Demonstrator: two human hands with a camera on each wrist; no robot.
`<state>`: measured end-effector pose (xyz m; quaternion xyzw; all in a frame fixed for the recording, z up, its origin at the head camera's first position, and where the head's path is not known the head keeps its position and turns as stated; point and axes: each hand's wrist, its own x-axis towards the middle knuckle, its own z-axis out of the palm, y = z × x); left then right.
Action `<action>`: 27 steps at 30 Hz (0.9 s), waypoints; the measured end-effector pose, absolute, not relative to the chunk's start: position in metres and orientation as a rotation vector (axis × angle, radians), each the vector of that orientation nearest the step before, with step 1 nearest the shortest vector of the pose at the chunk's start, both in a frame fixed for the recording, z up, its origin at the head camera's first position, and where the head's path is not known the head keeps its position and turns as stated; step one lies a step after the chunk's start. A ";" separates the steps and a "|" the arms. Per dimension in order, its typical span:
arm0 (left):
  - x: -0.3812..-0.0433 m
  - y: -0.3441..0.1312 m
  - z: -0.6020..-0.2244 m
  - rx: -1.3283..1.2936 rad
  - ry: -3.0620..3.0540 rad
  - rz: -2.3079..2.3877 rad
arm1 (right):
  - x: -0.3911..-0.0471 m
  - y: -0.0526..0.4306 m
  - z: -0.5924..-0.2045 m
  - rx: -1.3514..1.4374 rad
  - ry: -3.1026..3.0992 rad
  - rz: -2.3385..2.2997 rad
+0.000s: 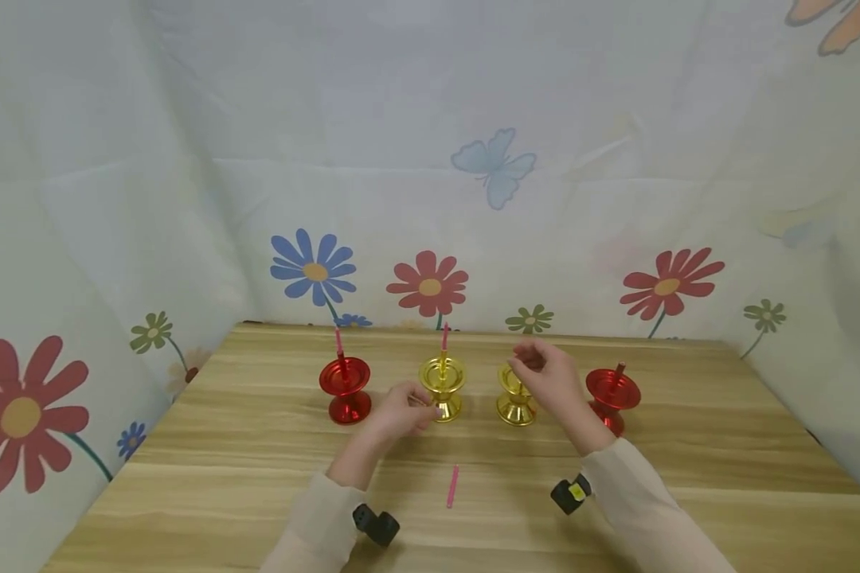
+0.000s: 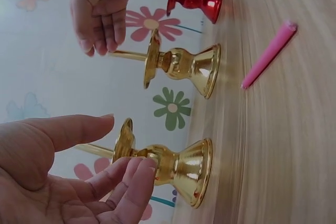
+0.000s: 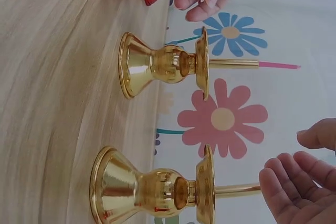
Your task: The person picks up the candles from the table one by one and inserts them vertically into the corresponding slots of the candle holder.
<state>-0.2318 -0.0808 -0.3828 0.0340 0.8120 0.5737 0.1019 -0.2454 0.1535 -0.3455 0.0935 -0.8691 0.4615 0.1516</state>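
My left hand (image 1: 401,412) hovers in front of the left gold candlestick (image 1: 449,407), thumb and fingers apart with nothing between them. A thin pink candle (image 1: 445,337) stands upright in that candlestick's tube. Over the right gold candlestick (image 1: 516,411) is my right hand (image 1: 550,380), its fingers loosely bent beside the top of the tube (image 3: 236,190). The thumb is apart from the fingers in the right wrist view, and no candle shows in that hand. The tube's tip is partly hidden behind the fingers there; whether they touch it, I cannot tell.
A red candlestick (image 1: 349,407) with a pink candle (image 1: 339,342) stands at the left. Another red candlestick (image 1: 612,390), no candle visible in its tube, stands right of my right hand. One pink candle (image 1: 452,487) lies on the wooden table (image 1: 222,477). Flowered cloth (image 1: 373,199) hangs behind.
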 end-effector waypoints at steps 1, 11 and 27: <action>-0.231 -0.080 -0.383 0.120 2.410 1.681 | -0.245 0.155 -0.346 0.254 -2.491 1.329; -0.223 -0.072 -0.383 0.269 2.567 1.481 | -0.237 0.168 -0.354 0.087 -2.465 1.356; -0.208 -0.059 -0.384 0.398 2.623 1.208 | -0.242 0.182 -0.370 -0.163 -2.434 1.360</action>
